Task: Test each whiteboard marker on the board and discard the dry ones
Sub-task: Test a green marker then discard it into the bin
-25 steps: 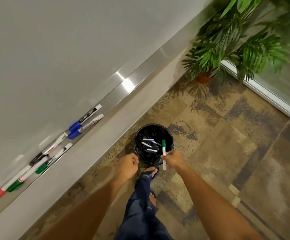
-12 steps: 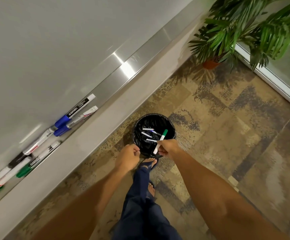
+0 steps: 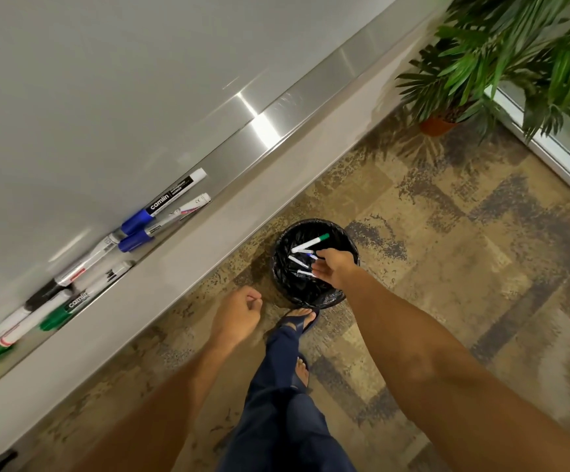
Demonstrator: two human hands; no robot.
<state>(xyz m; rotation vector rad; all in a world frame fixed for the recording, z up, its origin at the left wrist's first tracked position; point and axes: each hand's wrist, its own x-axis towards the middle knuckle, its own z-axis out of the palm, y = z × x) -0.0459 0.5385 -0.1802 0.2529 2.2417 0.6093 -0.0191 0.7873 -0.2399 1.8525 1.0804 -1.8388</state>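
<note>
A green-capped marker point(image 3: 309, 244) lies free in the black-lined waste bin point(image 3: 332, 298) on the floor, on top of several other discarded markers point(image 3: 297, 261). My right hand point(image 3: 333, 269) hovers over the bin's right side with fingers spread and nothing in it. My left hand point(image 3: 239, 315) hangs left of the bin, loosely curled and holding nothing. Several capped markers, blue point(image 3: 161, 202), black point(image 3: 72, 275) and green point(image 3: 69, 306), lie along the metal tray point(image 3: 276, 126) under the whiteboard point(image 3: 106, 80).
My legs and sandalled foot point(image 3: 298, 320) stand just in front of the bin on patterned carpet. A potted palm point(image 3: 435, 126) stands at the far right by a glass wall frame point(image 3: 549, 155). A pale ledge point(image 3: 188, 264) runs below the tray.
My right hand carried the green marker over the bin, let go of it and opened; the marker now lies inside. The left hand stayed curled beside the bin.
</note>
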